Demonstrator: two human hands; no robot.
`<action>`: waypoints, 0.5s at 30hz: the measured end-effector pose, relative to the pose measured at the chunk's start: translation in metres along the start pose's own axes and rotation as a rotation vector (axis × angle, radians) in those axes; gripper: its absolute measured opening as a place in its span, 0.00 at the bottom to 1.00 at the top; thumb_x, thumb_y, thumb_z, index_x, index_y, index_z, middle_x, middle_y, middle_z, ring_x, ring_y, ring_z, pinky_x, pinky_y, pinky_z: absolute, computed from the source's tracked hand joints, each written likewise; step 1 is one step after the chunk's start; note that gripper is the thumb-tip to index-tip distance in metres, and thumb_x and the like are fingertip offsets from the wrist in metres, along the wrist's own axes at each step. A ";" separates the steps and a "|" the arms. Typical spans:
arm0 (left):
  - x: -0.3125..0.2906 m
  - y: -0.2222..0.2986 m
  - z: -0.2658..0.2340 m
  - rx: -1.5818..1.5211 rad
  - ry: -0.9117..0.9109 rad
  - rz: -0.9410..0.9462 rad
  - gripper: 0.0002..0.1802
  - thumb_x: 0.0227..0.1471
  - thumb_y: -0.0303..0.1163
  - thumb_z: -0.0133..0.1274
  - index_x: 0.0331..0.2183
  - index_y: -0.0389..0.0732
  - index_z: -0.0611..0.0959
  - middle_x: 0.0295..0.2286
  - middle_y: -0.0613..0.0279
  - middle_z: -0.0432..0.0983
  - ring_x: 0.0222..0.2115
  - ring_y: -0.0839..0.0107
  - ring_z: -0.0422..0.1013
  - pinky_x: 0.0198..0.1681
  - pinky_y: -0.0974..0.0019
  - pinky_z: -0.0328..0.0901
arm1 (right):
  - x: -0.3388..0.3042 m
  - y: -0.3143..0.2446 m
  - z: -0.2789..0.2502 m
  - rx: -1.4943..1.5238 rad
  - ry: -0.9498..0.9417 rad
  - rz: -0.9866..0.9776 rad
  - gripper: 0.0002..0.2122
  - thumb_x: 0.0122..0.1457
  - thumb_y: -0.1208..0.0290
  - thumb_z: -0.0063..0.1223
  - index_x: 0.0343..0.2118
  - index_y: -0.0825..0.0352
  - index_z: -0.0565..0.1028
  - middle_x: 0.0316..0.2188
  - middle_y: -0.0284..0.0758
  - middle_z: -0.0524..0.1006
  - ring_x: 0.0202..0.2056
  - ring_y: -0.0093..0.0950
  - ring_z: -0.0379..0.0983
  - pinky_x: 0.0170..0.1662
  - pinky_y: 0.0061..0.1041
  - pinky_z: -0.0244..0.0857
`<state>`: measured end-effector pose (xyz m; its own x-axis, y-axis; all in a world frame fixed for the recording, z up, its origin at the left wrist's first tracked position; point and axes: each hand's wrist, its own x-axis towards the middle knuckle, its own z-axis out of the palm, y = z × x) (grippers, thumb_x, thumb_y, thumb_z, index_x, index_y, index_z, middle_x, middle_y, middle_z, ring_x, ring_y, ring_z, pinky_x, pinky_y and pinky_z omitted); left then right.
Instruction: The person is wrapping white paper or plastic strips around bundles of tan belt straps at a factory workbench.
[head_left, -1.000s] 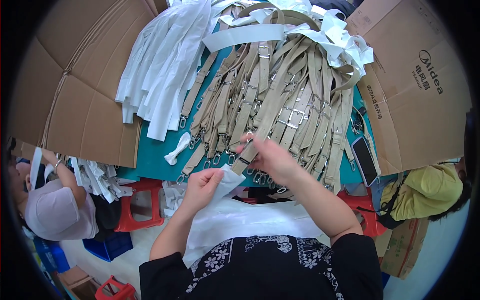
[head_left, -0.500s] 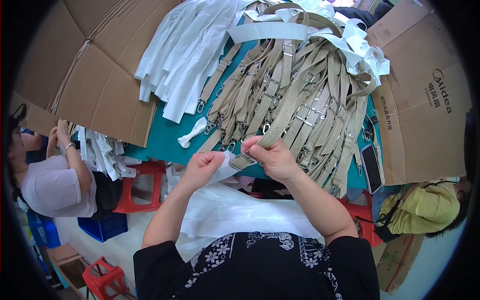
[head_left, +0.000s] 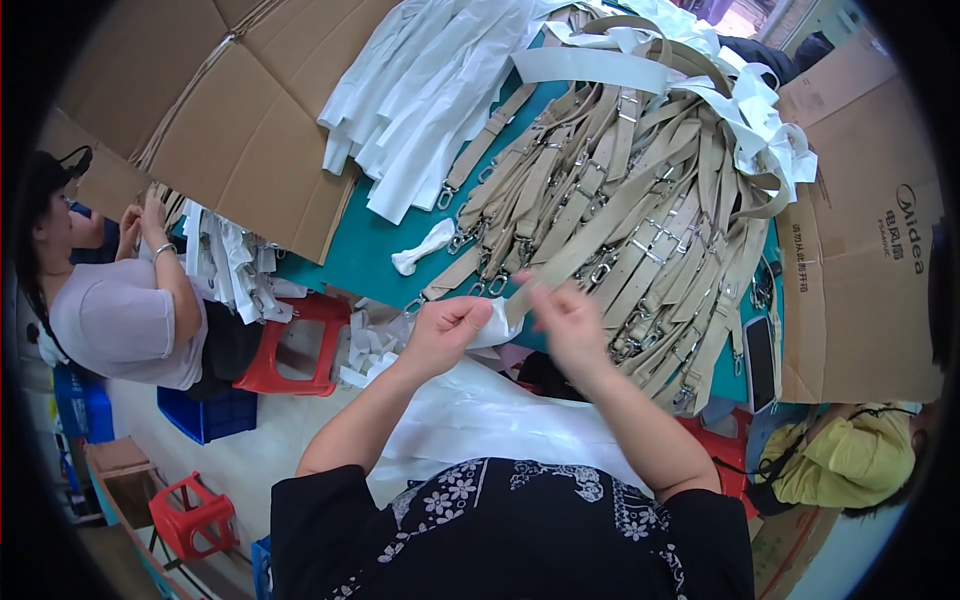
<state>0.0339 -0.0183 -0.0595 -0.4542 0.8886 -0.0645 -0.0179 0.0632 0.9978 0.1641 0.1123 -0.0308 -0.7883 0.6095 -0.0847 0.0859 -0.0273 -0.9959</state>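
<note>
My left hand (head_left: 447, 335) is closed, pinching a white wrapping strip (head_left: 497, 326) between thumb and fingers. This strip covers the near end of a beige strap (head_left: 580, 250), whose rest runs up and right over a heap of similar straps (head_left: 655, 280) with metal buckles and snap hooks. Beside the covered end is my right hand (head_left: 572, 325), its fingers smeared by motion, so I cannot tell whether they grip. The buckle at the strap's near end is hidden now. White sheeting (head_left: 500, 420) lies below my hands.
White strips (head_left: 430, 90) lie at the far left of the teal table (head_left: 345, 270), near a crumpled white piece (head_left: 425, 248). A phone (head_left: 760, 362) is at right. Cardboard (head_left: 260, 130) (head_left: 860, 270) flanks the table. Co-workers sit left (head_left: 125, 320) and right (head_left: 850, 455). Red stools (head_left: 300, 350) stand leftward.
The white strip has come over the strap's near end and its buckle. My right hand has shifted off the buckle and moves fast. The whole view has swung, shifting the scene rightward.
</note>
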 end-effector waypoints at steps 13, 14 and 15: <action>0.005 0.013 0.015 0.070 0.091 0.038 0.14 0.52 0.35 0.48 0.27 0.32 0.79 0.20 0.71 0.71 0.22 0.83 0.62 0.26 0.78 0.59 | -0.017 0.013 -0.002 -0.105 0.118 -0.181 0.05 0.46 0.74 0.56 0.21 0.69 0.74 0.22 0.29 0.68 0.25 0.19 0.64 0.29 0.18 0.58; 0.005 0.013 0.017 0.089 0.090 0.061 0.14 0.52 0.35 0.48 0.26 0.33 0.79 0.20 0.71 0.71 0.22 0.83 0.62 0.25 0.78 0.58 | -0.022 0.017 -0.002 -0.075 0.048 -0.105 0.04 0.46 0.74 0.56 0.24 0.69 0.75 0.24 0.30 0.70 0.28 0.20 0.66 0.31 0.18 0.60; 0.004 0.009 0.017 0.092 0.087 0.062 0.14 0.52 0.35 0.48 0.26 0.33 0.79 0.20 0.71 0.71 0.22 0.83 0.62 0.25 0.78 0.58 | -0.018 0.021 -0.007 0.066 -0.049 0.065 0.10 0.49 0.71 0.53 0.34 0.68 0.74 0.29 0.32 0.73 0.33 0.23 0.69 0.36 0.20 0.63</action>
<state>0.0470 -0.0061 -0.0509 -0.5279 0.8493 0.0027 0.0924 0.0542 0.9942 0.1845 0.1058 -0.0502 -0.8112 0.5655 -0.1487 0.0986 -0.1183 -0.9881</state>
